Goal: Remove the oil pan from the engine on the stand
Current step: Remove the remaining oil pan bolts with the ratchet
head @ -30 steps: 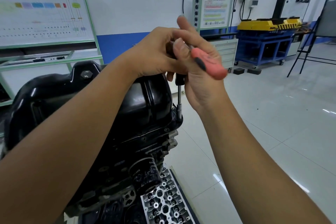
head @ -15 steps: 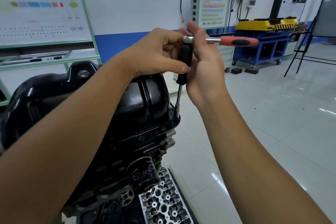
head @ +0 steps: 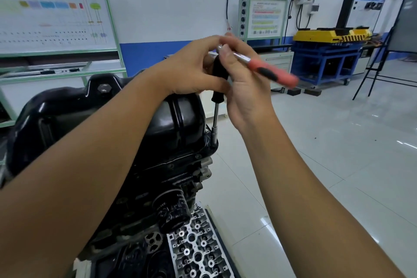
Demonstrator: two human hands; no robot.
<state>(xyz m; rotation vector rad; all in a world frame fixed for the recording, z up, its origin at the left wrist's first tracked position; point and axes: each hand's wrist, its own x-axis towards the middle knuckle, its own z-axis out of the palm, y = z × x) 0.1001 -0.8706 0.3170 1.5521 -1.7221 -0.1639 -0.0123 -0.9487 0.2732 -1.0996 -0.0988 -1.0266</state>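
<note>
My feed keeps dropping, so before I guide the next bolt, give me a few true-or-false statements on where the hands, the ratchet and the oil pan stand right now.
1. The socket at the foot of the extension sits on the flange at the pan's right edge. True.
2. The oil pan is already off the engine. False: it sits on the block.
3. The left hand holds the black grip of the extension. True.
4. The ratchet has a blue handle. False: it is orange-red with a black inlay.
5. The right hand hangs idle. False: its fingers curl round the ratchet near its head.
6. An oil filter is mounted low on the engine. True.
</note>
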